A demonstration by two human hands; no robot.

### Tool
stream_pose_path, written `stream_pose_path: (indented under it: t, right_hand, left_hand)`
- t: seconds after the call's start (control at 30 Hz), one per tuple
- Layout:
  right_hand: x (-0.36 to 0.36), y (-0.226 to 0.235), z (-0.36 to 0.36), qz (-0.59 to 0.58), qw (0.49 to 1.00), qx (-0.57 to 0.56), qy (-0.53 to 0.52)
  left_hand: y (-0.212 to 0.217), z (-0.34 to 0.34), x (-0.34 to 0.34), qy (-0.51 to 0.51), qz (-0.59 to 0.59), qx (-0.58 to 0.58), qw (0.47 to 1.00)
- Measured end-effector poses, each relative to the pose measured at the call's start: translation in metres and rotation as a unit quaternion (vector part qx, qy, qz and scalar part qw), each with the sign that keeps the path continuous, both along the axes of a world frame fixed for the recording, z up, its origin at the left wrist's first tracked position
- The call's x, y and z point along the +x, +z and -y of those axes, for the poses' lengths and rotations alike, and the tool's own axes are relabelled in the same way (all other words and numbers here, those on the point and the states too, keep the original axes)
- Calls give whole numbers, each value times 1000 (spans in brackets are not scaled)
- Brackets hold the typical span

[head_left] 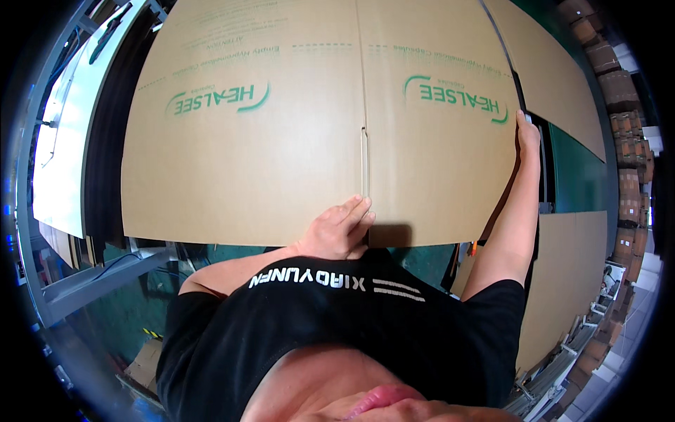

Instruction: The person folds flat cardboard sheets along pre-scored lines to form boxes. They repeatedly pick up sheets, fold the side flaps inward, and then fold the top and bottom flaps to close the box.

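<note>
A large brown flattened cardboard box (246, 169) with green print spreads out in front of me, its near edge close to my body. A crease runs away from me down its middle and ends, on my side, in a narrow slot (364, 162). My left hand (337, 228) is at the near edge beside this slot, its fingers bunched together on the cardboard; its thumb side is partly hidden. With my arm stretched forward, my right hand (529, 133) is closed on the right edge of the cardboard; the fingertips below the edge are out of sight.
On the right are more brown cardboard sheets (562, 281) and a green surface (576, 165). Stacked cartons (626, 155) line the far right. A grey metal frame (105, 281) and a pale panel (63, 155) stand at the left, above a green floor (133, 309).
</note>
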State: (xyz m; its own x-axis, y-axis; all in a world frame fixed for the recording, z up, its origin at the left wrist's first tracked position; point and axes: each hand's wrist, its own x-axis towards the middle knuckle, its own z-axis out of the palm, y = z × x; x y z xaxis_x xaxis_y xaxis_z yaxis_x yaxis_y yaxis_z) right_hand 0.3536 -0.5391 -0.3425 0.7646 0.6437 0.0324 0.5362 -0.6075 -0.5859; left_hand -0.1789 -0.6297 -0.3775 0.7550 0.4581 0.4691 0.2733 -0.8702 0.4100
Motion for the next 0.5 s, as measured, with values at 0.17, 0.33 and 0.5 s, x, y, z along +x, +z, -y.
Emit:
stream_pose_path:
  t: [0.17,0.33,0.5]
  right_hand:
    - [37,-19,3,71,997,-43,9]
    - [23,-12,5,-47,999,-3,3]
    - [-23,28,41,-275,959,29,57]
  left_hand:
    - [4,-3,-1,-16,9,-29,999]
    - [10,4,-6,-18,-25,-88,996]
    - [13,3,-18,-31,-52,-26,998]
